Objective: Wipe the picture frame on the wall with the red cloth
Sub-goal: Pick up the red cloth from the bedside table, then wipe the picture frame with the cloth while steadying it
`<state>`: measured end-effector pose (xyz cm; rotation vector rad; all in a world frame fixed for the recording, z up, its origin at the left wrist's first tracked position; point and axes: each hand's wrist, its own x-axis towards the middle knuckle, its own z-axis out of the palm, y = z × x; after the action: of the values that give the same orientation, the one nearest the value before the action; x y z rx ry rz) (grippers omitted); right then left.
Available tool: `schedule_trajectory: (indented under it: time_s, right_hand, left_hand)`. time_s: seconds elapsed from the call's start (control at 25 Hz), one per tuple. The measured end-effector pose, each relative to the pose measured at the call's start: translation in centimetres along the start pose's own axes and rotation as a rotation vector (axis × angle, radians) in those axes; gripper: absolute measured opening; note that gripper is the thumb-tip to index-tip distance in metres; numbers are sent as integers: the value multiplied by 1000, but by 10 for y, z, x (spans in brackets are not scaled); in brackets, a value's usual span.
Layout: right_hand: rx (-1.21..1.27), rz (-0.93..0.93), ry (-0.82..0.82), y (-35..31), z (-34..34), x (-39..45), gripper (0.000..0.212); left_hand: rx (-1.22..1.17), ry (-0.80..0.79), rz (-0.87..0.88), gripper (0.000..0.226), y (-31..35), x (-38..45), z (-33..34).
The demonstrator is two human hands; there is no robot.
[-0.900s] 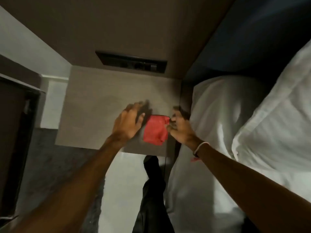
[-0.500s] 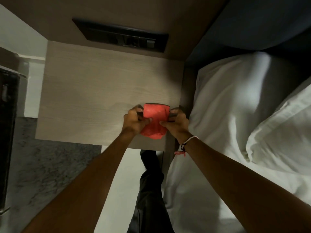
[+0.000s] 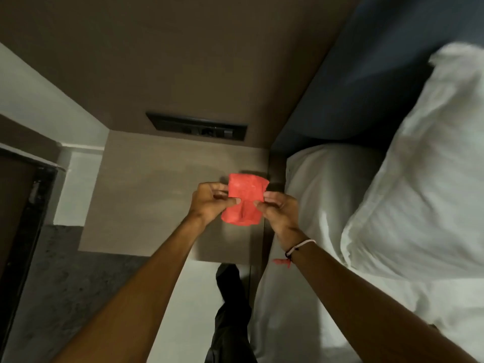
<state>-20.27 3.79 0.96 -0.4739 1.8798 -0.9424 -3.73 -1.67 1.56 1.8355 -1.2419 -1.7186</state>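
At the far left a dark door frame is seen, with grey patterned floor beside it and a pale wall above. Next comes the bedside table, whose light wood top lies bare across its left and middle parts, leaving open room there; its near edge ends above a strip of pale floor. A dark recessed switch panel is set in the brown wall panel just behind the table's back edge; no writing on it can be read. Above the right part of the table the red cloth is held up in the air, clear of the table top, folded into a small pad. Its left edge is pinched by the left hand, with the thumb on the near face, and its right edge is pinched by the right hand, so each grip is clenched on the cloth and the cloth spans between them. A white and dark wristband is worn on the right wrist. A dark trouser leg is seen below. At the right, close beside the table's right edge, lies the bed with white pillows against a dark blue headboard.
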Motion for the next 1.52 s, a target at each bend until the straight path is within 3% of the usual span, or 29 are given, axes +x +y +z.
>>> schedule_trajectory:
  time_s: [0.16,0.28,0.44,0.6,0.72,0.8,0.92,1.04,1.24,1.32,1.4,1.52]
  right_hand:
    - [147,-232,-110,-86,-43,-46,24]
    - [224,-467,-63,-160,-79,-90,23]
    - [362,-753,-40,-264,-133,-150,31]
    - [565,-922,140,-364,-201,-211,30]
    - [689,-1033,249,-426,-261,-252,18]
    - [764,-1086,233,-463,-301,-274,30]
    - [661,-1150,73,-511,-358,-301,73]
    - [530,-1265,94,-552,-411,-318,58]
    - [496,-1371,275,-609,-478,-324,40]
    - [462,-1440,377,-636,-497,-326,35]
    - [439,-1471,505,-665,-513,-326,29]
    - [371,-1594,694,-718,-523,-334,23]
  left_hand:
    - [-41,-68,230,30,86,-40,-23]
    - [-69,-175,460,7,175,-89,-36]
    - [-88,-298,723,31,305,-165,-32]
    - [-182,-386,985,28,425,-244,-5]
    - [-169,-466,1102,62,506,-307,19]
    - [-102,-484,1224,66,556,-341,33]
    - [-73,-555,1362,62,622,-383,52]
    - [-2,-553,1519,56,677,-416,75]
    - [185,-164,1831,47,759,-448,88]
    - [252,176,2048,44,812,-457,77]
    - [319,563,2212,55,874,-472,61]
    - [580,1026,2247,62,963,-502,45]
